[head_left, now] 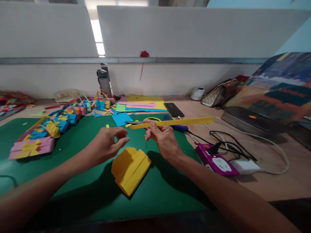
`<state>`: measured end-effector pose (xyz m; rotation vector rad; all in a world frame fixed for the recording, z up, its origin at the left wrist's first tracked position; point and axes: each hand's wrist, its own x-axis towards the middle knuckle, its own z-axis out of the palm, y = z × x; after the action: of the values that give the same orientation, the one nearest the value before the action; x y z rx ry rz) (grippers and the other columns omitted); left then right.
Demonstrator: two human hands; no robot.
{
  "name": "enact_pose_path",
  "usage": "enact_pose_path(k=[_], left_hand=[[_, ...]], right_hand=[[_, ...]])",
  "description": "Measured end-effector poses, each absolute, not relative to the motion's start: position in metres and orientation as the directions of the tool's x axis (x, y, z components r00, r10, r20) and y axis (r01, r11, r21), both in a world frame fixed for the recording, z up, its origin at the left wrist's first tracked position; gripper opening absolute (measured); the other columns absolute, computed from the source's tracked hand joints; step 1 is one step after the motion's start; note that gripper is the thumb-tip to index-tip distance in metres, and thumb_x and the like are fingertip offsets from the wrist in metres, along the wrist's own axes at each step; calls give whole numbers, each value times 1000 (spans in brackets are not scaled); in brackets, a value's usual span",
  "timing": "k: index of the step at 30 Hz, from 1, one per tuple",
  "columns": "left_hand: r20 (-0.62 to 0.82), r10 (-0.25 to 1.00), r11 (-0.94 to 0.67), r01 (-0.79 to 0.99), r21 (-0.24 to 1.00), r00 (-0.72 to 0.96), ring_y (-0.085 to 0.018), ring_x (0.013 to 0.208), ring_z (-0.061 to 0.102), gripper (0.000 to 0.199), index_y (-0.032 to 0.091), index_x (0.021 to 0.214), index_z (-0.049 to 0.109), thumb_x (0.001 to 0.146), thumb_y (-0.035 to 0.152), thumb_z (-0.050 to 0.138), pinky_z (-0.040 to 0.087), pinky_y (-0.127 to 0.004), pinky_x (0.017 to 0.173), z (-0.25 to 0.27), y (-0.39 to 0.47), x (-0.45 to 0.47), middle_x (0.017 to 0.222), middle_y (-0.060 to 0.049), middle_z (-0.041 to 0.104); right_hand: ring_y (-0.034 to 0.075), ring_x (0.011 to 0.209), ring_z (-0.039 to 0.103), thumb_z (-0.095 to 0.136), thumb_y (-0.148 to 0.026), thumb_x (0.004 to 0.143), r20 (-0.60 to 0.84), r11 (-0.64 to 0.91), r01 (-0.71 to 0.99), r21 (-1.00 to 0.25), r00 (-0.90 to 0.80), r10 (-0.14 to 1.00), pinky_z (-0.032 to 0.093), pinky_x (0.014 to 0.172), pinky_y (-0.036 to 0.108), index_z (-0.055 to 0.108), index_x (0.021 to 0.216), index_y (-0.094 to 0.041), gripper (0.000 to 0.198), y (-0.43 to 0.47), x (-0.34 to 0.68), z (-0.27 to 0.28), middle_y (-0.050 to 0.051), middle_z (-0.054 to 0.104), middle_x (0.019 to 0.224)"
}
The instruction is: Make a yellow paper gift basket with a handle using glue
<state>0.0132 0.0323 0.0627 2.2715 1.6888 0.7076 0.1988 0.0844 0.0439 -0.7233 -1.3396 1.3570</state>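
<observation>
My right hand [164, 137] pinches a long yellow paper strip [191, 121] between thumb and fingers, well above the green mat [82, 191]. The strip runs nearly level, its longer part reaching out to the right. To the left of the strip's near end hovers my left hand [109, 142], thumb and fingers curved apart with nothing between them. Below both hands a folded yellow paper basket body [132, 170] lies tilted on the mat, touched by neither. Behind the strip are scissors [133, 122], partly covered by my right hand.
Finished paper baskets with bows [32, 147] line the mat's left side. Coloured paper sheets [145, 103], a phone [174, 109] and a bottle [104, 82] stand or lie behind. At right are a purple power strip [216, 161] with cables, a dark case [250, 121] and a handbag [218, 92].
</observation>
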Motion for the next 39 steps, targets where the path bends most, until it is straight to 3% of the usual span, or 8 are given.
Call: enact_pose_path(k=[6,11,15,18,22,27,34,39], left_hand=[[-83,967,-131,753,645,239,-13,56,50,27,13,79,56,77,40,51,32,-22,48,50,26,40,64,-2,60],[-216,947,32,597,801,238,-9,49,38,28,16,61,49,64,40,62,23,-21,44,25,37,50,52,5,47],[-280,912,107,486,867,300,-9,47,42,30,15,61,50,62,44,60,29,-21,44,19,40,55,54,3,49],[-238,918,108,377,920,318,-8,50,45,31,15,66,51,63,45,58,34,-20,48,27,39,51,59,3,52],[-32,973,-3,149,989,229,-7,51,44,24,14,66,52,63,35,64,34,-18,49,37,33,39,59,4,52],[215,972,-227,143,963,98,-8,59,49,13,13,64,56,68,23,64,40,-17,56,42,19,27,64,2,55],[209,978,-208,40,977,-24,-9,58,50,21,14,65,56,67,30,69,42,-18,53,39,16,19,64,2,55],[209,975,-206,57,977,-72,-11,59,54,24,13,69,60,65,35,70,45,-20,54,37,22,15,66,-1,61]], right_hand=[[9,48,47,61,-47,76,244,176,-260,-949,-259,934,47,66,28,65,63,-17,33,84,201,49,-4,52,49],[9,48,47,63,-48,74,258,186,-271,-944,-258,931,47,62,27,65,65,-17,33,83,200,50,-4,51,48],[10,50,49,63,-48,73,252,181,-268,-946,-262,932,47,62,27,66,65,-17,32,82,200,50,-4,52,50],[11,58,54,65,-48,71,237,182,-248,-952,-216,947,48,66,27,69,72,-17,31,83,202,52,-2,56,56],[17,73,61,64,-50,71,260,238,-160,-958,-133,956,50,68,29,71,88,-18,37,85,206,57,2,65,70],[19,71,64,58,-46,77,349,359,54,-932,-137,927,50,71,32,71,76,-15,33,87,212,64,6,69,70],[16,60,57,54,-35,80,430,515,390,-763,-288,856,42,57,27,63,59,-17,29,87,213,64,3,64,60],[15,58,56,54,-30,76,287,407,325,-854,-360,888,42,57,26,61,54,-16,27,90,208,57,2,61,57]])
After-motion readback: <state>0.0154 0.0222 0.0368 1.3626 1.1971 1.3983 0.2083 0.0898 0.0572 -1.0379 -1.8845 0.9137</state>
